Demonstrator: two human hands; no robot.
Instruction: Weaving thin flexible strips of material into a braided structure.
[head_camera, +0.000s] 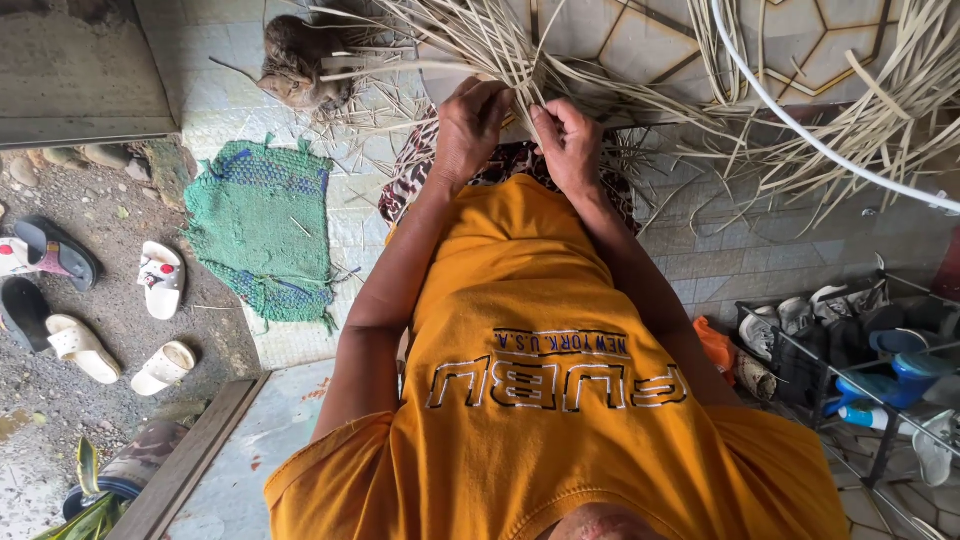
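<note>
far left of frame: sandals (75, 345) scattered on gravel, mostly white slides plus dark ones. right of them a green woven mat (262, 230) lies flat on the tiled floor (690, 265). upper left-centre: a brown cat (300, 62) sits at the edge of the strips.

upper centre: left hand (468, 125) closed over a bundle of pale cane strips (500, 50); fingers (492, 97) curled down around the strips, which run under them and fan out toward the top of the frame. just right, nearly touching it, right hand (568, 140); fingers (548, 118) pinched shut on strips of the same bundle. the crossing point of the strips sits between the two hands, at the fingertips. patterned cloth (510, 160) shows beneath the wrists.

centre to bottom: orange shirt (540, 400).

upper right: more loose strips and a white hose (800, 125) crossing diagonally. lower right: wire rack (850, 360) with shoes.
</note>
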